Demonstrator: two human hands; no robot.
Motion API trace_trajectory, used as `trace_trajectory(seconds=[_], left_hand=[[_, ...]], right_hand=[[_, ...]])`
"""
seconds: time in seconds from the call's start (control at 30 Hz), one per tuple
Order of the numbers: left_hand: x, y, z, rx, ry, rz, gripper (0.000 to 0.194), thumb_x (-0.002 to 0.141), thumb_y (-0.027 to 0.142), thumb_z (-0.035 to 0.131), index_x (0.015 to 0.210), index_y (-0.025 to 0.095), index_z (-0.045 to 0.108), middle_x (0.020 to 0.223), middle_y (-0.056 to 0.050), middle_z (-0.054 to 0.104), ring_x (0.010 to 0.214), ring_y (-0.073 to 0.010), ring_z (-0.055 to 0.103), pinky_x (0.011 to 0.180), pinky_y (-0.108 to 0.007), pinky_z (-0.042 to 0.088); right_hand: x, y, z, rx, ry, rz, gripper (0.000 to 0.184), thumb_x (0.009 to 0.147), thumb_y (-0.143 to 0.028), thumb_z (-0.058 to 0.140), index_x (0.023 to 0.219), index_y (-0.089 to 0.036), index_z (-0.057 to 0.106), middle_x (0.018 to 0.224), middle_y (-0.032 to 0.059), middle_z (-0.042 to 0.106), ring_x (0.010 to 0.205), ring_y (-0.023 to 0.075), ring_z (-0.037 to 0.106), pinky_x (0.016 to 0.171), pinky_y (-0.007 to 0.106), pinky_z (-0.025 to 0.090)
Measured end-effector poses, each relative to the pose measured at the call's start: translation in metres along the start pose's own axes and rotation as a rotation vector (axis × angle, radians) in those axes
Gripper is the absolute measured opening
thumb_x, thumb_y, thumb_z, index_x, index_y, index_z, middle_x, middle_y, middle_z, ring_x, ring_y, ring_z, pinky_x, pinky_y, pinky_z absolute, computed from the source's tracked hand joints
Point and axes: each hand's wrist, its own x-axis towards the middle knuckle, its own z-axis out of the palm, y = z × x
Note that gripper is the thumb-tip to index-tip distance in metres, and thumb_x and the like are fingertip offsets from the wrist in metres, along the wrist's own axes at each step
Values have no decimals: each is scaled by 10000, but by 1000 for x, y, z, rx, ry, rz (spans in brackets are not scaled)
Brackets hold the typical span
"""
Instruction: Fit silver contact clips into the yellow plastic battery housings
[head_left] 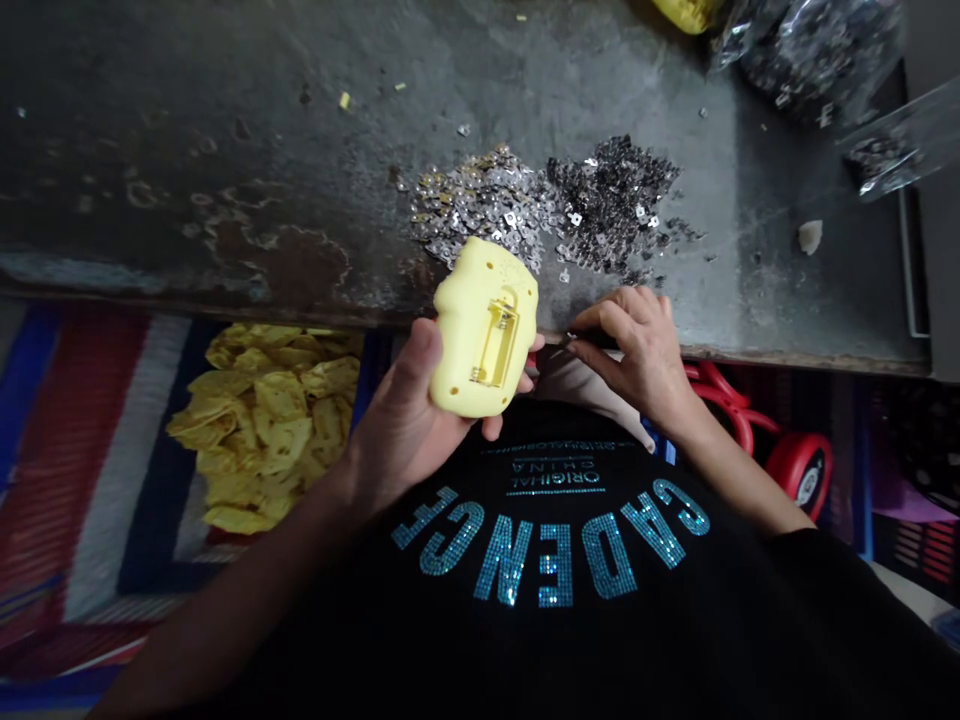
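My left hand (409,420) grips a yellow plastic shell (463,330), its battery compartment facing up. Inside that compartment, metal contacts (502,315) show at the far end and a small spring at the near end. Right of the shell, at the table's front edge, my right hand (634,345) pinches a tiny metal contact plate (572,337) between thumb and fingertips. Beyond the hands lie two heaps side by side: flat silvery contact plates (487,200) on the left, darker metal contacts with springs (615,200) on the right.
Clear plastic bags of metal parts (825,60) lie at the back right of the grey table (337,60). A whitish lump (810,236) rests nearer. Below the edge at left is a pile of yellow plastic pieces (277,430); at right, a red wheeled object (799,470).
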Motion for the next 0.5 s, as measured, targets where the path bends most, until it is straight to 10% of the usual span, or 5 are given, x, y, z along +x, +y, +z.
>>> trace_trajectory(seconds=[0.27,0.5], left_hand=[[2,-1,2,-100,-48,-94,745,947,762,760,1375,152,762,1211,-144,855,808,-214,800,409,-185,511],[4,-1,8,-122,-175,-265,752,922,755,787,1404,185,700,1114,-165,857,761,-251,825,350,-187,466]], right_hand=[[-8,-7,7,207,131,-94,134,1123,-338,642,1030,-276,716,1095,42,800,986,258,642,883,467,435],[35,-18,-51,844,-116,-16,225,1022,-468,801,955,-255,770,897,-1,780,817,188,707,749,372,593]])
